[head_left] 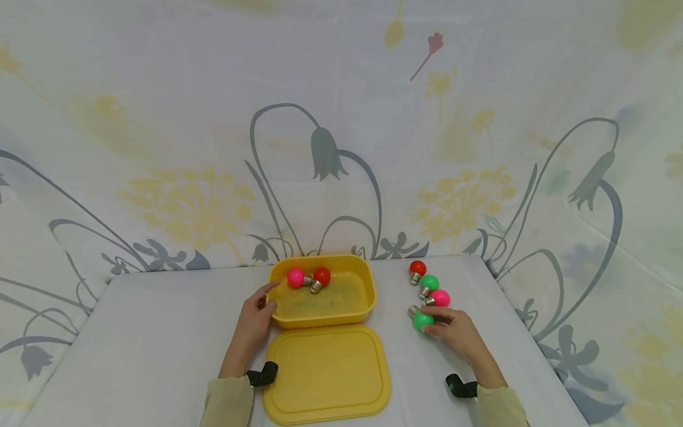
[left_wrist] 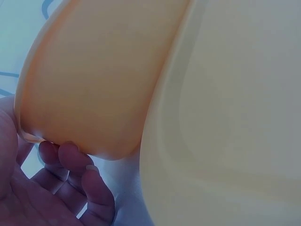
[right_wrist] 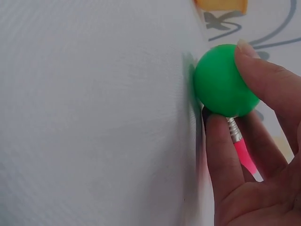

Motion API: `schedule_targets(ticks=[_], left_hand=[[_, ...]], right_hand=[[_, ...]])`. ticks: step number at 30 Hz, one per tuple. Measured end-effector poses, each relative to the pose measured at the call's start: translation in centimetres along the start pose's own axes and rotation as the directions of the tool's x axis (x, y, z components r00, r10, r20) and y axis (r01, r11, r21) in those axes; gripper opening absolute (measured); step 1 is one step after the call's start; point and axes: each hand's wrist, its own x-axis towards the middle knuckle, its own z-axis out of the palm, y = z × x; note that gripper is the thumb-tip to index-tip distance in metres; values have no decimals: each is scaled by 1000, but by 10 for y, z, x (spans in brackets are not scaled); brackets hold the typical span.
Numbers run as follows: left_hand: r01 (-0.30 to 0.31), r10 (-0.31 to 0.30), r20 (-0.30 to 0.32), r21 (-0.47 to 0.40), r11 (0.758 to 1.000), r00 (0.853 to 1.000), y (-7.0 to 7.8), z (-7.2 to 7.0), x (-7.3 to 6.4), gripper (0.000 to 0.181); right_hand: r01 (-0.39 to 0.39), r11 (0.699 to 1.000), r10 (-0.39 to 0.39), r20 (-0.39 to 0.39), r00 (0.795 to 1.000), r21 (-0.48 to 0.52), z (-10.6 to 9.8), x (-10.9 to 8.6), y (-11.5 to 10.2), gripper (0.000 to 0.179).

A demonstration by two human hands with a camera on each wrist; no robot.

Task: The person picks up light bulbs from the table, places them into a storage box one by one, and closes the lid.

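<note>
My left hand [head_left: 255, 320] is at the left end of an open yellow plastic box [head_left: 368, 308], its fingers gripping the rim and end wall. Inside the box lie a pink bulb [head_left: 296, 278] and a red bulb [head_left: 322, 276], both with silver screw bases. On the right, my right hand [head_left: 458, 333] pinches a green light bulb [head_left: 423, 321] by its round globe, between thumb and fingers. Its screw base points up and left in the head view. The right wrist view shows the green globe [right_wrist: 223, 80] close over the white cloth.
Just beyond the right hand, a red bulb [head_left: 418, 268], another green bulb [head_left: 430, 282] and a pink bulb [head_left: 441, 298] lie in a slanting row. A flat yellow lid [head_left: 327, 375] rests in front of the box. A flower-patterned cloth [head_left: 341, 196] hangs behind the table.
</note>
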Motion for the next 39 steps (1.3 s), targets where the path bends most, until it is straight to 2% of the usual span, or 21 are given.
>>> schedule_targets(ticks=[15,31,39], left_hand=[[28,-28,4,-10,1000,1000,1,0,0,48],[38,-38,-3,1,999,999,1,1,0,47],[44,-44,-2,-1,999,999,0,1,-1,47]], right_hand=[[-50,999,50,-31,998,-8,3,-2,-2,41],[6,1000,-6,-8,1000,-10,2,-1,-4,39],[8,1000,-8,2,1000,6,1,0,-11,39]])
